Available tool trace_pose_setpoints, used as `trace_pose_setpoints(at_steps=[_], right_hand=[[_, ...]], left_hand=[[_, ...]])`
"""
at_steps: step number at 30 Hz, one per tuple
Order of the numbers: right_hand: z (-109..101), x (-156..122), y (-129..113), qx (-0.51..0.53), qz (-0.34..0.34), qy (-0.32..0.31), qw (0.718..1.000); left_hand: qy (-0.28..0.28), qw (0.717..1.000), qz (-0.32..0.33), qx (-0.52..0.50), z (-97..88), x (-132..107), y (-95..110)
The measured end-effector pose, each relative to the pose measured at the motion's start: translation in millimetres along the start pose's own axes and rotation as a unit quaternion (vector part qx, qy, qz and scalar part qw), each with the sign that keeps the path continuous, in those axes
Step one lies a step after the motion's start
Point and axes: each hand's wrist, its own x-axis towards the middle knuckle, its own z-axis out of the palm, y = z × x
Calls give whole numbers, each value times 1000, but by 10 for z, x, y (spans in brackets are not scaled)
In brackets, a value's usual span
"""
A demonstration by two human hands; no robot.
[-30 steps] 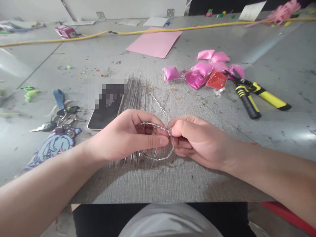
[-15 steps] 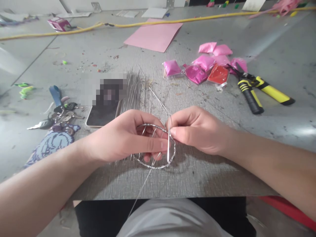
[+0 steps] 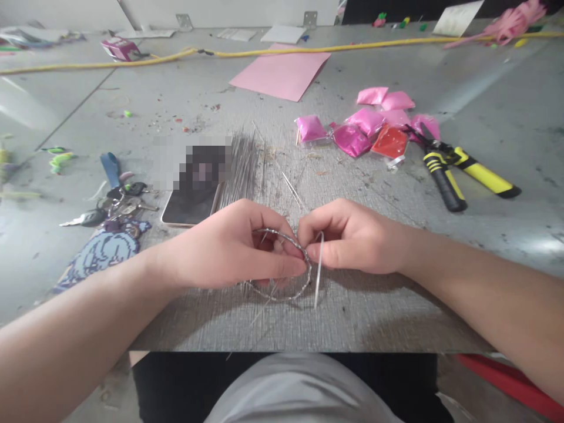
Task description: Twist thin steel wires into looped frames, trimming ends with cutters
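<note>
A ring of twisted silvery wire [image 3: 294, 297] stands between my hands near the table's front edge. My left hand [image 3: 238, 249] is closed around its left part, thumb laid along the near side and fingers behind. Thin wire ends stick out below those fingers. My right hand [image 3: 352, 241] pinches at the ring's upper right side, fingertips close to the left thumb tip. From that pinch a bent wire end [image 3: 318, 273] loops over and points down, just outside the ring. What exactly lies between the right fingertips is partly hidden.
Beyond my left hand lie a phone [image 3: 189, 202], a bundle of straight wires [image 3: 241, 167] and keys [image 3: 127, 205]. Yellow-black pliers [image 3: 445, 179] rest at right beside pink packets [image 3: 365, 121]. Farther back are pink paper [image 3: 282, 73] and a yellow cord [image 3: 286, 50].
The loose wire end has swung from in front of the ring to its right, outside it, and now shows a hooked top. The view has shifted slightly.
</note>
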Motion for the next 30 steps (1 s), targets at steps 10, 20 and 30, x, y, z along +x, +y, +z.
trace_pose_setpoints(at_steps=[10,20,30], right_hand=[[116,-78,-77,-56,-51,52,996],[158,-70,-70,-225,-105,120,961],[53,-42,-61,-272,-144,133,942]], left_hand=[[-64,993,-32,-96,54,-25,18],[-69,989,-56,-115,70,-24,-4],[-11,999,-48,-15,2,-5,-16]])
